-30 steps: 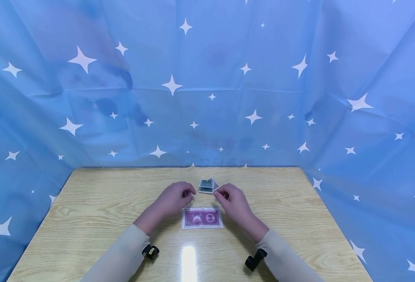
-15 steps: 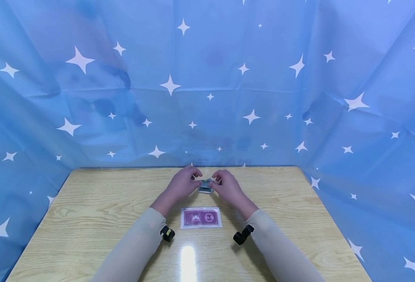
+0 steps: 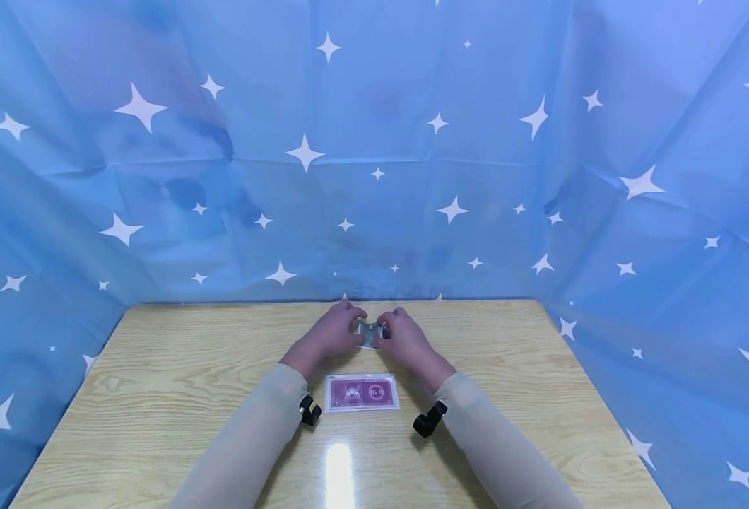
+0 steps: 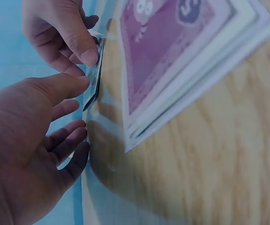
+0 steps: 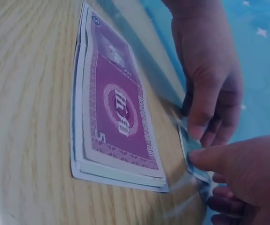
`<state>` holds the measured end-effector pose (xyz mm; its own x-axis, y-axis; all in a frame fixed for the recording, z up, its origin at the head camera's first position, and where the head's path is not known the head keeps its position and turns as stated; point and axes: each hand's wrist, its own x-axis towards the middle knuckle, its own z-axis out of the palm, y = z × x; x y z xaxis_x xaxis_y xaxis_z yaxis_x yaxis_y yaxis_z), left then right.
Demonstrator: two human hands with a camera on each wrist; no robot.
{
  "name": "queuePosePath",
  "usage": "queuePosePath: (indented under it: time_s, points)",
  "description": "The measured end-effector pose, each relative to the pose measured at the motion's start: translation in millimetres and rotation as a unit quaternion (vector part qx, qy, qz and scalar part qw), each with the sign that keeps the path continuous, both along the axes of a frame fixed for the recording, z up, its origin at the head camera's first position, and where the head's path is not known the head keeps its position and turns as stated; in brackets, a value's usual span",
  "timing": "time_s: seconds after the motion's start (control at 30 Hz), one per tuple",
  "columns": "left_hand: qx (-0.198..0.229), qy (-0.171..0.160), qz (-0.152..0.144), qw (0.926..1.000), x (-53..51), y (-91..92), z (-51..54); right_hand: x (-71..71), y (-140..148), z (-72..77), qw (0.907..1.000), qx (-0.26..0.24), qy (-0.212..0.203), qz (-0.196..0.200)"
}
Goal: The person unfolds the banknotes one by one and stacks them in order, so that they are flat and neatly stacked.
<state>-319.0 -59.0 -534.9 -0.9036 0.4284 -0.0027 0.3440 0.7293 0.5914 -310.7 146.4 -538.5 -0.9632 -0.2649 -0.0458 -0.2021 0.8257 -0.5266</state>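
Note:
A small stack of green cards (image 3: 371, 334) with pale edges lies near the table's far edge, between both hands. My left hand (image 3: 336, 331) grips its left side, the thumb on the face and the fingers curved behind. From the right, my right hand (image 3: 403, 339) holds it the same way, its thumb pressing the green face in the right wrist view. Much of the stack (image 5: 191, 147) is hidden by thumbs and fingers. Nearer the body lies a thicker stack of purple play banknotes (image 3: 362, 393), its several layers showing at the edge (image 5: 120, 103). Neither hand touches it.
The wood-grain table (image 3: 190, 410) ends at a blue curtain (image 3: 374, 141) with white stars, close behind the hands. A bright light reflection (image 3: 339, 474) shows on the near tabletop. Black wrist cameras sit on both sleeves.
Both hands have moved forward and inward to the green stack and now hold its two sides. A card sticking out at an angle earlier no longer shows. The purple stack has stayed put.

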Motion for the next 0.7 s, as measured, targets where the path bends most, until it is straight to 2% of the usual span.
queuePosePath:
  time_s: [0.27,0.37,0.7]
  points:
    - [0.002,0.003,0.009,1.0,2.2,-0.9,-7.4,-1.4,2.1,-4.8,0.998,0.034,0.034,0.042]
    - [0.003,0.007,0.009,0.9999,2.0,-1.0,-10.9,-1.9,4.0,-7.4,0.9972,0.033,0.044,0.051]
    - [0.026,0.005,0.014,0.9995,0.6,-0.7,-12.6,-1.6,5.2,-12.0,0.997,0.01,0.062,0.046]
